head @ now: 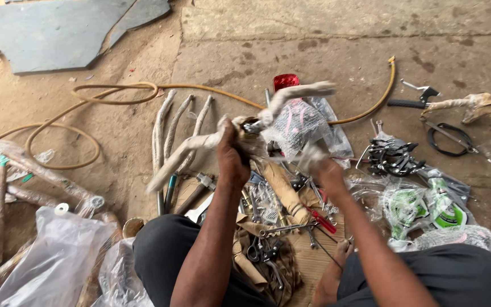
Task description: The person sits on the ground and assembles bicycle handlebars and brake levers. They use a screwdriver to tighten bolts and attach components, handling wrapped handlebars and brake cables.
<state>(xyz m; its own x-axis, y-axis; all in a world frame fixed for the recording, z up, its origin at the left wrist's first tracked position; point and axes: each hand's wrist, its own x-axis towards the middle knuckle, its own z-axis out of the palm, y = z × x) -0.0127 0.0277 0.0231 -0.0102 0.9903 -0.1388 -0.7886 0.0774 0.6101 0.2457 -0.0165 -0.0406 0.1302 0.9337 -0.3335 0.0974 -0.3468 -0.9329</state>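
Head view: a paper-wrapped handlebar (211,142) is held up above the floor clutter, between both hands. The left hand (231,156) is clamped around the middle of the bar, near the metal clamp end (251,126). The right hand (322,165) is closed on loose wrapping and a clear plastic bag (299,125) at the bar's other side, though the exact grip there is blurred. One wrapped arm of the bar is angled down to the left of the left hand, the other is raised above the right hand. Below the hands, spanners and pliers (268,250) are spread on cardboard, with a red-handled screwdriver (322,220) just under the right wrist. Left of the left hand, more wrapped tubes (169,128) are laid side by side on the concrete, and a tan hose (115,91) is looped beyond them. Right of the right hand, black brake levers (390,156) and green-and-white bagged parts (421,207) are seen. A red reflector (286,81) is visible just above the raised bar end.
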